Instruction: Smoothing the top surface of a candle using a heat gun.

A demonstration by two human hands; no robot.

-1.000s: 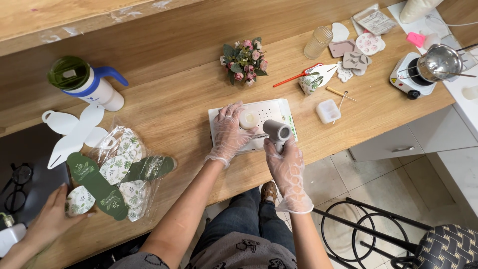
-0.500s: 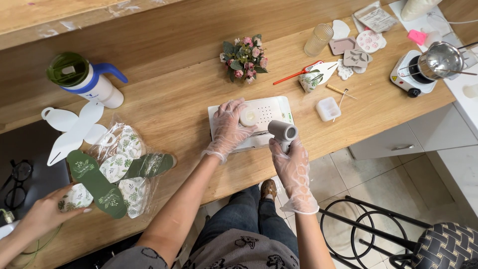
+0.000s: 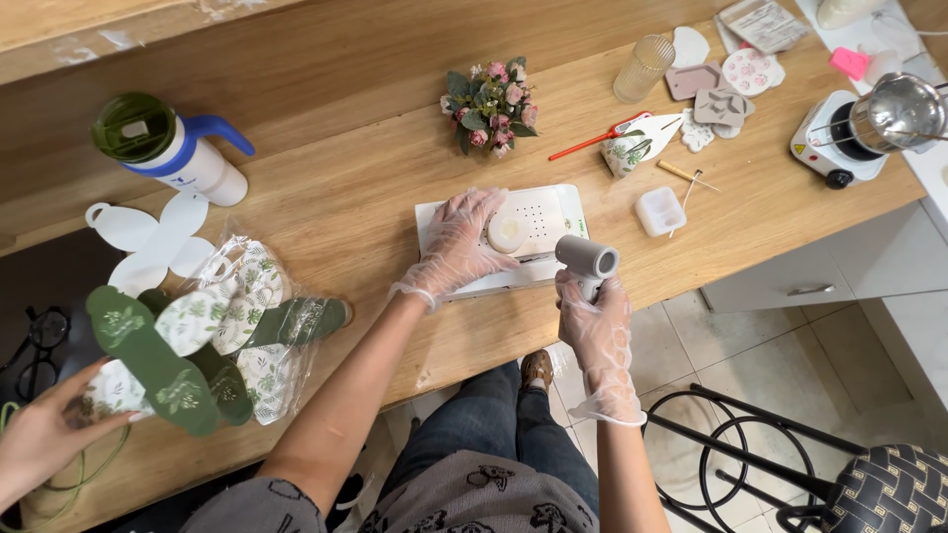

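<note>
- Pressing flat on a white rectangular perforated tray (image 3: 553,212), the gloved left hand (image 3: 459,247) spreads its fingers beside a round white puck (image 3: 509,233) lying in it.
- Gloved right hand (image 3: 595,321) wraps shut around a grey cylindrical handheld tool (image 3: 587,260) at the tray's near edge.
- Ribbed clear glass (image 3: 643,68), small white square box (image 3: 661,210) and pink flower posy (image 3: 490,104) stand beyond.
- White bottle with green lid (image 3: 168,148) and bagged leaf-print cutouts (image 3: 237,321) lie left, where another person's hand (image 3: 44,434) reaches.
- Everything rests on a wooden counter (image 3: 346,207); tiled floor below.

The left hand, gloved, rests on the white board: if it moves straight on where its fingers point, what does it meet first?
The left hand points right along the white board. Its fingertips already touch the small white round piece; beyond it, probably the white square mould.
</note>
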